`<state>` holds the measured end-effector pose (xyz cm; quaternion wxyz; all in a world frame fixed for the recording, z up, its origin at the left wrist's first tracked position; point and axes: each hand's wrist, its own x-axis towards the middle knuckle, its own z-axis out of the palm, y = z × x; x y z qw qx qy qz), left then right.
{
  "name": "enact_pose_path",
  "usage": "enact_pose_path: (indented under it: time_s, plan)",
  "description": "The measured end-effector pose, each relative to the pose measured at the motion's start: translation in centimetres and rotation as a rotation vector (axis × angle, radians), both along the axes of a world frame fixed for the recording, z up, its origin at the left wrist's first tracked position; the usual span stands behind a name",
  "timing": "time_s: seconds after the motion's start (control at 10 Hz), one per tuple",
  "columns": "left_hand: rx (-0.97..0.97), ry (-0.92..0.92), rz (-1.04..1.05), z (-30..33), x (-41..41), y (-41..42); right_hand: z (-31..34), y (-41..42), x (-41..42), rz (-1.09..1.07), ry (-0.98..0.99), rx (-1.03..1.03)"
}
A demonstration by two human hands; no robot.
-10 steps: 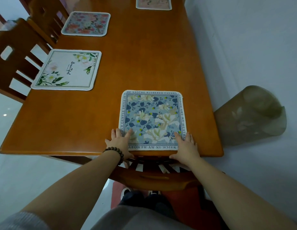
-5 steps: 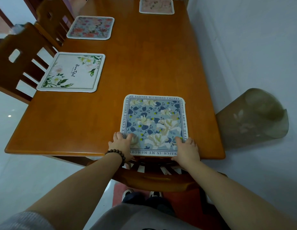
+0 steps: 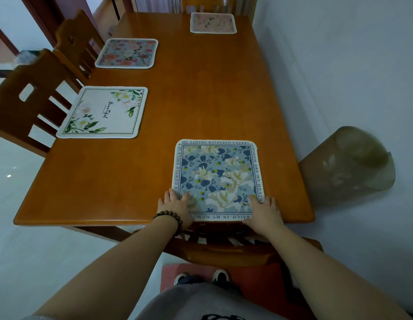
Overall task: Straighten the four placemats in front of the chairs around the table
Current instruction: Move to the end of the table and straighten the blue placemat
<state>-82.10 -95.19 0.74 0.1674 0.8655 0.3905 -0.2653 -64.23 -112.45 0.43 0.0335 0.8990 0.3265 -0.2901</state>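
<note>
A blue floral placemat with a lettered border lies square at the near edge of the wooden table. My left hand, with a bead bracelet on its wrist, holds the mat's near left corner, thumb on top. My right hand holds the near right corner the same way. A white placemat with green leaves lies at the left edge. Behind it is a pink floral placemat. A pale pink placemat lies at the far end.
A wooden chair stands between me and the table. Two more chairs line the left side, and another stands at the far end. A translucent bin stands by the white wall on the right.
Both hands have drawn the blue placemat a little toward the near table edge. The view has tilted up, showing more of the far end.
</note>
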Motion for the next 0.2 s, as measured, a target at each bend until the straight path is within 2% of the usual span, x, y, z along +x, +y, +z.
enact_pose_path:
  time_s: [0.2]
  plan:
    - [0.026,-0.137,-0.030,1.05,0.26,-0.70,0.94,-0.55,-1.41,-0.089,-0.066,0.148]
